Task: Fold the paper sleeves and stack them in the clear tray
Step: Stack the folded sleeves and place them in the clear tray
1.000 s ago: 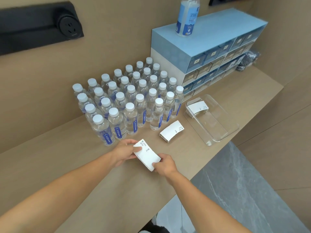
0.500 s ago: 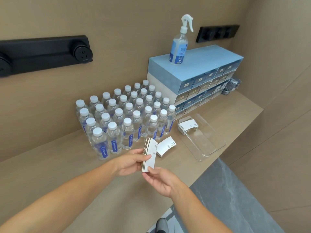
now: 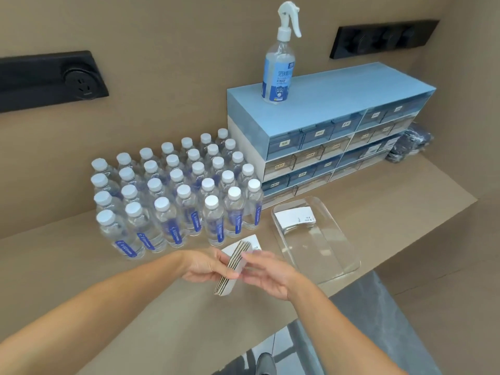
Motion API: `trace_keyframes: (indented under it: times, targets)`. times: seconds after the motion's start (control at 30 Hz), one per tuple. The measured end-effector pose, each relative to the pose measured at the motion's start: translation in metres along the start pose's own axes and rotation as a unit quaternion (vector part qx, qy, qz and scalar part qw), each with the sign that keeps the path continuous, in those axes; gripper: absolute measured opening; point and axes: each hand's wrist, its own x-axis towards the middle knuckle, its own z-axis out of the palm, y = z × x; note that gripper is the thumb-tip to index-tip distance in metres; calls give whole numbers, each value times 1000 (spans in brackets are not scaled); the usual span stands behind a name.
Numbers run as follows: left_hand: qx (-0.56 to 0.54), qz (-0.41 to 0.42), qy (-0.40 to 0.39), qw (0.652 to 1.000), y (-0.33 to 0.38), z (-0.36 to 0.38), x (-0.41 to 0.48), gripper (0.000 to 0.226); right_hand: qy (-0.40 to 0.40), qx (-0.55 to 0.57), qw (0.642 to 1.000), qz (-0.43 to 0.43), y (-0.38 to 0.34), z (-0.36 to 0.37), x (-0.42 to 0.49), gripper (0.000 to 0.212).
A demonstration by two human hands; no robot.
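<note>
**Paper sleeves: bundle on edge between both hands**

Paper sleeves (image 3: 233,269) sit at 6 o'clock of the bottle block (image 3: 176,196), above the counter (image 3: 67,266). At 3 o'clock we see the clear tray (image 3: 343,255), a flat stack (image 3: 295,218) at its far end. Our left hand (image 3: 205,266) pinches the bundle; our right hand (image 3: 266,272), fingers spread, presses its white face. One loose sleeve (image 3: 255,240) lies behind.

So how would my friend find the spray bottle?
Look for the blue drawer cabinet against the wall, right of the crowd of water bottles. The spray bottle stands alone on its top, the only bottle with a white trigger instead of a round cap.
</note>
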Motion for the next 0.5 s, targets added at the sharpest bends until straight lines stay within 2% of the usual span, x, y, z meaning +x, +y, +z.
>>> trace_keyframes:
  times: [0.07,0.17,0.2,0.27,0.33,0.43,0.5]
  targets:
    - [32,-16,17,999,10,15,8,21,10,-40,999,-13,-18,-12,3,49]
    - [44,-26,45,998,20,30,20,42,39,-127,991,-27,-30,-20,8,44]
    - [45,-29,52,997,23,34,22,42,56,-125,990,-34,-31,-23,12,42]
    - [43,-32,61,997,26,38,26,28,86,-109,989,-41,-33,-29,18,41]
    - [36,-31,71,996,26,40,26,19,87,-101,990,-38,-35,-32,22,40]
    - [35,-26,85,995,22,38,23,32,84,-80,993,-27,-37,-32,25,33]
    - [-7,-8,88,996,18,35,22,44,112,-56,992,-14,-38,-30,26,34]
